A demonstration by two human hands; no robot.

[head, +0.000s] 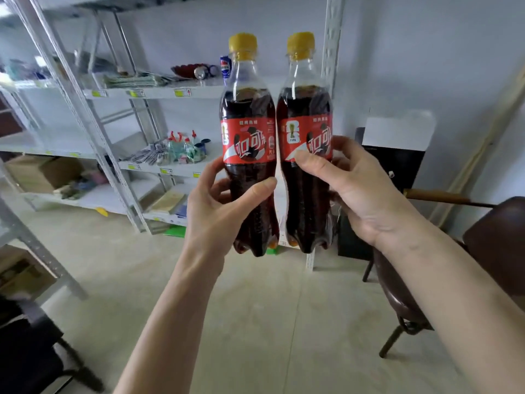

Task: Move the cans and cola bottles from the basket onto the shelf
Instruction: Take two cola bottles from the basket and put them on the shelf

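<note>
Left bottle touching right bottle, side by side, upright, before shelf.

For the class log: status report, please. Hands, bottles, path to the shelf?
Left hand grips one cola bottle, right hand the other. Both upright, side by side. Shelf ahead, nothing between.

Left cola bottle, right cola bottle: red labels, "FIFA" under trophy emblem. Behind left bottle, Pepsi can.
</note>
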